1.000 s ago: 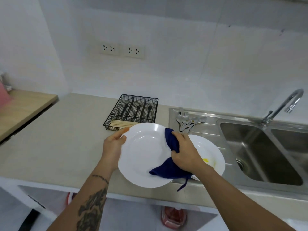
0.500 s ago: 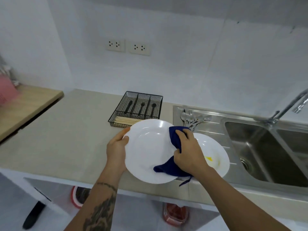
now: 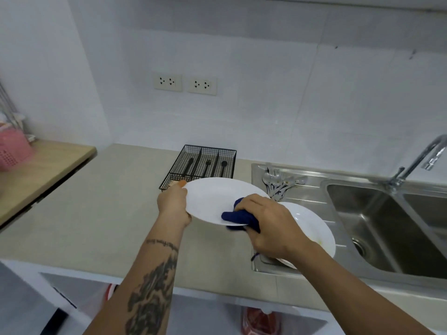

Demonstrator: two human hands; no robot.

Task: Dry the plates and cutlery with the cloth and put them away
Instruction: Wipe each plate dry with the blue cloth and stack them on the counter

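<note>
- Pink basket (image 3: 11, 151) at far left, blurred and cut off by the frame edge, on a wooden shelf (image 3: 43, 170).
- Left hand (image 3: 173, 204): grip curled on the left rim of white plate (image 3: 215, 199), held near level above the desk (image 3: 96, 213); no writing legible anywhere.
- Black wire cutlery tray (image 3: 203, 163) behind, dark utensils lengthwise toward the wall.
- Right hand (image 3: 268, 221): grip bunched around blue cloth (image 3: 238, 217), pinching the plate's right edge; fingertips hidden.
- Second plate (image 3: 312, 226) on the steel drainboard (image 3: 302, 189), partly covered; spoons (image 3: 278, 181) heaped behind, hard to count.
</note>
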